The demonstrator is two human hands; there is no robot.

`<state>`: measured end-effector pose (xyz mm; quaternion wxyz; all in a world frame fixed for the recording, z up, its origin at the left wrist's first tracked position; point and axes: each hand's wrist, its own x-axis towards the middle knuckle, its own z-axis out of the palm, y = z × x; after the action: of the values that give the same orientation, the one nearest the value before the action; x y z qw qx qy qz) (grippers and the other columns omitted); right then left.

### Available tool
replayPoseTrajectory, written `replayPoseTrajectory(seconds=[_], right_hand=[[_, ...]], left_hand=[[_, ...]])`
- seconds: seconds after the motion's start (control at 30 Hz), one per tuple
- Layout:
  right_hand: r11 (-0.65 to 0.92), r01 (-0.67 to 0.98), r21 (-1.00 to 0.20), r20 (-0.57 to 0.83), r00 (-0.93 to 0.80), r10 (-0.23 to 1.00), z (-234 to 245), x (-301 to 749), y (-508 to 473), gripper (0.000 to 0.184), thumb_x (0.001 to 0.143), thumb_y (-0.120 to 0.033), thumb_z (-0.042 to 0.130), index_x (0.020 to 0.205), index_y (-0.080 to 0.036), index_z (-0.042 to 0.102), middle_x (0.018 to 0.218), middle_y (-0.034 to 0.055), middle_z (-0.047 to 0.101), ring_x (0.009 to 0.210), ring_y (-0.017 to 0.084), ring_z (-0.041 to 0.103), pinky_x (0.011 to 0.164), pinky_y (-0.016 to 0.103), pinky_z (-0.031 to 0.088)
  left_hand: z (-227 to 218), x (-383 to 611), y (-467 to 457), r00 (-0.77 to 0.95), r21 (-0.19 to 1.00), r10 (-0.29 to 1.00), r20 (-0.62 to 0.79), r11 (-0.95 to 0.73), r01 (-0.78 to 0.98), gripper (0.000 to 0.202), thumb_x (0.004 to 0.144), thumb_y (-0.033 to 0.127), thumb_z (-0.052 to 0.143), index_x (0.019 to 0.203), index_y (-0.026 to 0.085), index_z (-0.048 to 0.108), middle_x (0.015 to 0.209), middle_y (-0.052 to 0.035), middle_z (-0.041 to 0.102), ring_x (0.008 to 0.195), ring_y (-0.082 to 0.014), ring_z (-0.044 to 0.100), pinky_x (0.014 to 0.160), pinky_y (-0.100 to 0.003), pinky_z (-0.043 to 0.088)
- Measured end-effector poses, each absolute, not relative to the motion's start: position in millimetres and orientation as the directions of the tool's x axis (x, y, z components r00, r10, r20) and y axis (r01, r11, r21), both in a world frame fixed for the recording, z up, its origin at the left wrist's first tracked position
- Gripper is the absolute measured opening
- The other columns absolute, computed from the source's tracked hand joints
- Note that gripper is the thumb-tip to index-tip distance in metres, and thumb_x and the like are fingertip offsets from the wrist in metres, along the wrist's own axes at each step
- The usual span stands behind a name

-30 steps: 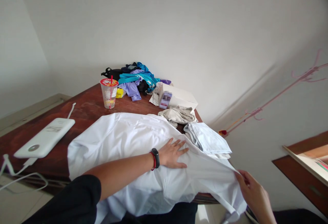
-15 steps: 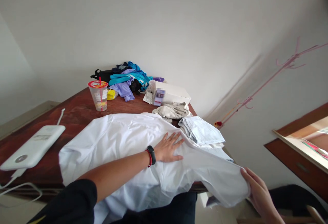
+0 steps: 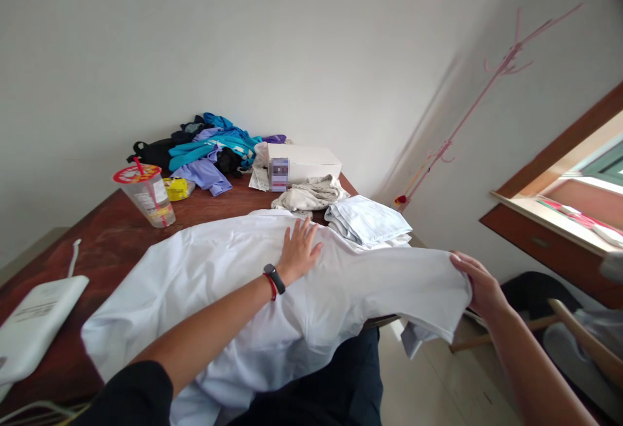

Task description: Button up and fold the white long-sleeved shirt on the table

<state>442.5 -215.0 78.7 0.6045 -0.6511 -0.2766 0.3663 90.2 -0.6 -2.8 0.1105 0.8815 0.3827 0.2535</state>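
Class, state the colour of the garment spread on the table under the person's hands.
White: the shirt is plain, without pattern, seen in the head view.

A plain white wall (image 3: 292,36) is seen behind a dark red-brown wooden surface (image 3: 111,238) set into the corner. A pink coat stand (image 3: 467,111) is leaned against the wall at the right. A wood-framed window (image 3: 574,173) is lit by daylight. Pale floor tiles (image 3: 438,387) are visible below.

R hand (image 3: 479,283) lifted shirt sleeve (image 3: 428,289) up, outstretched level w/ table; L hand (image 3: 298,250) slid farther.
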Motion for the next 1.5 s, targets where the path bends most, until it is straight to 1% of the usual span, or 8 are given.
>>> replayPoseTrajectory(seconds=[0.17, 0.4, 0.63, 0.77, 0.87, 1.13, 1.33, 1.5], right_hand=[[-0.187, -0.022, -0.982, -0.166, 0.564, 0.809, 75.5, 436.1, -215.7, 0.045, 0.063, -0.060, 0.087, 0.070, -0.020, 0.066, 0.056, 0.0037, 0.062, 0.043, 0.017, 0.054, 0.039, 0.028, 0.040], [-0.212, 0.000, -0.977, -0.180, 0.531, 0.828, 73.2, 439.3, -219.1, 0.048, 0.067, -0.060, 0.087, 0.083, -0.017, 0.073, 0.062, 0.0069, 0.069, 0.047, 0.019, 0.059, 0.042, 0.028, 0.042], [-0.240, 0.015, -0.971, -0.191, 0.561, 0.806, 77.3, 448.4, -227.0, 0.053, 0.062, -0.061, 0.090, 0.086, -0.016, 0.074, 0.062, 0.0047, 0.068, 0.047, 0.016, 0.057, 0.042, 0.026, 0.041], [-0.244, 0.088, -0.966, -0.157, 0.550, 0.820, 71.6, 455.9, -223.1, 0.056, 0.066, -0.064, 0.086, 0.092, -0.015, 0.075, 0.068, 0.0047, 0.070, 0.054, 0.017, 0.058, 0.047, 0.026, 0.044], [-0.276, 0.332, -0.902, -0.048, 0.557, 0.829, 55.9, 469.4, -217.1, 0.053, 0.067, -0.066, 0.083, 0.088, -0.017, 0.076, 0.073, 0.0065, 0.072, 0.064, 0.020, 0.060, 0.056, 0.028, 0.047], [-0.372, 0.832, -0.412, 0.187, 0.477, 0.859, -20.5, 496.1, -224.5, 0.031, 0.082, -0.043, 0.051, 0.091, -0.021, 0.072, 0.088, 0.0085, 0.074, 0.077, 0.025, 0.067, 0.072, 0.035, 0.050], [-0.467, 0.861, -0.202, 0.205, 0.504, 0.839, -36.5, 501.0, -244.3, 0.027, 0.076, -0.030, 0.048, 0.093, -0.022, 0.068, 0.092, 0.0094, 0.068, 0.083, 0.026, 0.067, 0.073, 0.035, 0.048], [-0.560, 0.779, -0.283, 0.084, 0.602, 0.794, -31.1, 522.1, -251.3, 0.021, 0.071, -0.034, 0.049, 0.076, -0.024, 0.066, 0.077, 0.0093, 0.072, 0.076, 0.029, 0.069, 0.069, 0.037, 0.049]], left_hand=[[26.9, 99.1, 34.2, 0.660, 0.337, 0.688, 0.301, -0.724, 0.602, 0.061, 0.099, 0.050, 0.057, 0.153, 0.023, 0.047, 0.161, -0.0138, 0.044, 0.153, -0.0431, 0.026, 0.120, -0.068, 0.019], [43.2, 132.5, 47.0, 0.851, 0.363, 0.409, 0.330, -0.887, 0.285, 0.029, 0.103, 0.044, 0.055, 0.106, 0.022, 0.074, 0.109, -0.0060, 0.077, 0.106, -0.0251, 0.068, 0.110, -0.042, 0.037], [57.0, 122.2, 60.9, 0.779, 0.582, 0.477, 0.408, -0.793, 0.180, 0.034, 0.107, 0.040, 0.044, 0.103, 0.018, 0.070, 0.098, -0.0054, 0.075, 0.089, -0.0198, 0.068, 0.082, -0.027, 0.048], [65.4, 131.5, 61.0, 0.739, 0.474, 0.572, 0.357, -0.792, 0.384, 0.033, 0.109, 0.036, 0.039, 0.104, 0.018, 0.067, 0.099, -0.0062, 0.075, 0.091, -0.0208, 0.068, 0.080, -0.028, 0.048], [59.2, 146.4, 56.1, 0.724, 0.378, 0.617, 0.309, -0.778, 0.502, 0.032, 0.108, 0.034, 0.042, 0.102, 0.019, 0.068, 0.103, -0.0087, 0.075, 0.096, -0.0234, 0.070, 0.080, -0.030, 0.048], [38.9, 162.7, 48.3, 0.681, 0.296, 0.677, 0.278, -0.735, 0.610, 0.033, 0.107, 0.036, 0.044, 0.103, 0.019, 0.071, 0.110, -0.0122, 0.073, 0.106, -0.0278, 0.067, 0.090, -0.038, 0.047], [42.8, 164.0, 46.8, 0.672, 0.256, 0.693, 0.261, -0.721, 0.644, 0.033, 0.106, 0.037, 0.045, 0.106, 0.020, 0.072, 0.116, -0.0122, 0.071, 0.110, -0.0286, 0.063, 0.096, -0.042, 0.045], [43.1, 164.1, 43.0, 0.656, 0.258, 0.713, 0.247, -0.701, 0.665, 0.035, 0.107, 0.038, 0.043, 0.108, 0.019, 0.073, 0.118, -0.0134, 0.069, 0.112, -0.0292, 0.062, 0.097, -0.043, 0.044]])
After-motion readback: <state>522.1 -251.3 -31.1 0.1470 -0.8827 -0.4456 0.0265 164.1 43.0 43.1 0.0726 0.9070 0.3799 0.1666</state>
